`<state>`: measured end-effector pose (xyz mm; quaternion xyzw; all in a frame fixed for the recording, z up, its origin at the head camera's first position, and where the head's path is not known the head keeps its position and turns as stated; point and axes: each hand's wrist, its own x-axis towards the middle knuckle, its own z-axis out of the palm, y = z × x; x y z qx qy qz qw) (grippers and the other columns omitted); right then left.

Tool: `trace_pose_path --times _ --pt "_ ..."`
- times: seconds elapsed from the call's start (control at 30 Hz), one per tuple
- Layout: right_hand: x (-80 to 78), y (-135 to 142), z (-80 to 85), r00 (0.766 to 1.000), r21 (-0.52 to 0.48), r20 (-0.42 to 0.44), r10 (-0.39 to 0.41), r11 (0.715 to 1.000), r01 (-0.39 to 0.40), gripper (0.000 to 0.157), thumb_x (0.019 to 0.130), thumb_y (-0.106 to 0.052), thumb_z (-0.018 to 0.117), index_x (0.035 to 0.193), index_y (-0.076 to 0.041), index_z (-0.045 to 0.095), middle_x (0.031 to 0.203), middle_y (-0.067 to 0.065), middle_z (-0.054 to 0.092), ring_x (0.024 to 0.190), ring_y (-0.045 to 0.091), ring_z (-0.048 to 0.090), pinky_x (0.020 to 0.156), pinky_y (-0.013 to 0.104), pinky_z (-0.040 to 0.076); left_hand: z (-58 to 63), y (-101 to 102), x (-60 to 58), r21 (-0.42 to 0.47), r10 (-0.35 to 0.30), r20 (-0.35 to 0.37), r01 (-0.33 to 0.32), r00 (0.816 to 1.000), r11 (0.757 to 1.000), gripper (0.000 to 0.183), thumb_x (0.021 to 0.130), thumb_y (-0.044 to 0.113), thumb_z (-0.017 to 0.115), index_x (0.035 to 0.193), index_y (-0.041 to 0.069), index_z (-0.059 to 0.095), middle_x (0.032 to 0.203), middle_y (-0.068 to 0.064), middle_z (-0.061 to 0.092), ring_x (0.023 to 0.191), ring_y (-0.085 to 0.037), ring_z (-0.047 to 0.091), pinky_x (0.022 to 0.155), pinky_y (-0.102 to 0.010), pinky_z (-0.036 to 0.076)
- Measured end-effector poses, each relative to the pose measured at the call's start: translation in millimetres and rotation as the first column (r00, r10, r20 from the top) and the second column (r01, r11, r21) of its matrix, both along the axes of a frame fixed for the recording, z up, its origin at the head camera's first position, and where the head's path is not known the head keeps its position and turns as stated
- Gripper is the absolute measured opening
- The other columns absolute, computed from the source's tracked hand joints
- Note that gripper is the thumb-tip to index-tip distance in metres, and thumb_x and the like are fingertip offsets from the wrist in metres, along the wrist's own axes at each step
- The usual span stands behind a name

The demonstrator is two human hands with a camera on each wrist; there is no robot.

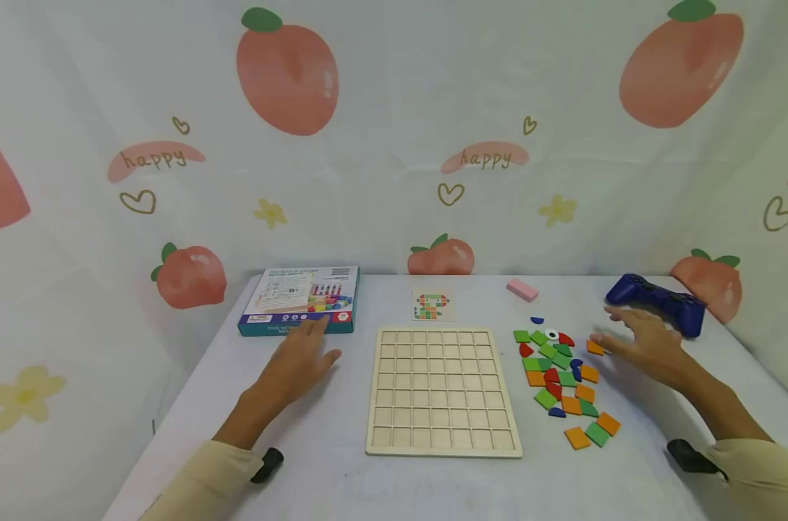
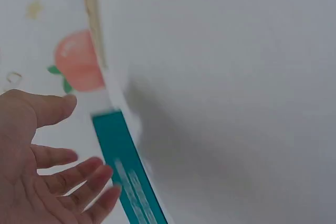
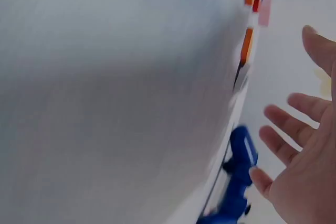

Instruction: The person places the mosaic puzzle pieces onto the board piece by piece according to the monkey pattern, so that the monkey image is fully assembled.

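A white table (image 1: 341, 485) bears a pale grid board (image 1: 443, 391), lying flat. Just beyond the board is a small picture card (image 1: 434, 305); beyond it and to its left, a teal-edged box (image 1: 296, 297) rests face up. Tiles (image 1: 571, 405) in green, orange, red and blue scatter to the board's right, a white eye disc (image 1: 551, 334) among them. Beyond the board, rightward, lie a pink block (image 1: 522, 289) and, farther right, a blue controller (image 1: 657, 298).
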<state>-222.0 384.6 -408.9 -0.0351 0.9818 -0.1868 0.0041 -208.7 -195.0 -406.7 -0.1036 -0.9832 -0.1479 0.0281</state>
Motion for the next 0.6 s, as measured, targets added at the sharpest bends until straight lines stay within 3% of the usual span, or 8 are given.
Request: trace_pose_path --times 0.13,0.23,0.37,0.5,0.6 --pt "-5.9 -17 1.5 1.0 -0.076 0.02 0.024 0.997 -0.023 0.082 0.099 -0.053 0.063 0.15 0.008 0.047 0.134 0.037 0.059 0.119 0.055 0.052 0.09 0.07 0.051 -0.7 25 3.9 0.163 -0.037 0.051 0.028 0.998 0.986 0.062 0.101 0.029 0.071 0.151 -0.004 0.053 0.134 -0.022 0.061 0.12 -0.035 0.063 0.103 -0.052 0.057" --pt "-13.1 -30 1.5 0.998 -0.109 0.048 0.043 0.993 -0.038 0.075 0.1 -0.048 0.066 0.147 0.009 0.052 0.128 0.033 0.064 0.114 0.049 0.058 0.082 0.058 0.061 -2.8 42 6.0 0.259 -0.077 0.12 0.044 0.99 0.965 0.055 0.101 0.027 0.072 0.144 -0.005 0.059 0.117 -0.013 0.065 0.102 -0.024 0.063 0.09 -0.041 0.062" --pt "-23.9 -50 0.2 0.995 -0.129 0.071 0.074 0.99 -0.064 0.064 0.1 -0.039 0.07 0.142 0.008 0.058 0.119 0.027 0.069 0.103 0.039 0.064 0.083 0.052 0.062 -4.3 58 7.5 0.317 -0.131 0.192 0.064 0.973 0.946 0.043 0.1 0.026 0.072 0.128 -0.006 0.067 0.1 -0.008 0.062 0.092 -0.019 0.058 0.077 -0.033 0.056" --pt "-32.1 -66 1.0 0.991 -0.138 0.074 0.109 0.986 -0.098 0.055 0.1 -0.031 0.071 0.138 0.007 0.062 0.111 0.021 0.071 0.095 0.032 0.065 0.087 0.053 0.062 -5.7 65 7.7 0.339 -0.153 0.199 0.078 0.968 0.938 0.026 0.099 0.024 0.072 0.101 -0.001 0.068 0.087 -0.007 0.054 0.085 -0.019 0.052 0.067 -0.031 0.046" --pt "-36.8 -74 2.8 0.989 -0.14 0.082 0.126 0.984 -0.114 0.05 0.1 -0.026 0.071 0.136 0.007 0.064 0.109 0.019 0.072 0.093 0.029 0.066 0.089 0.053 0.061 -6.6 66 8.4 0.351 -0.15 0.195 0.073 0.969 0.934 0.024 0.098 0.023 0.073 0.089 0.003 0.063 0.083 -0.007 0.051 0.082 -0.019 0.05 0.063 -0.03 0.041"
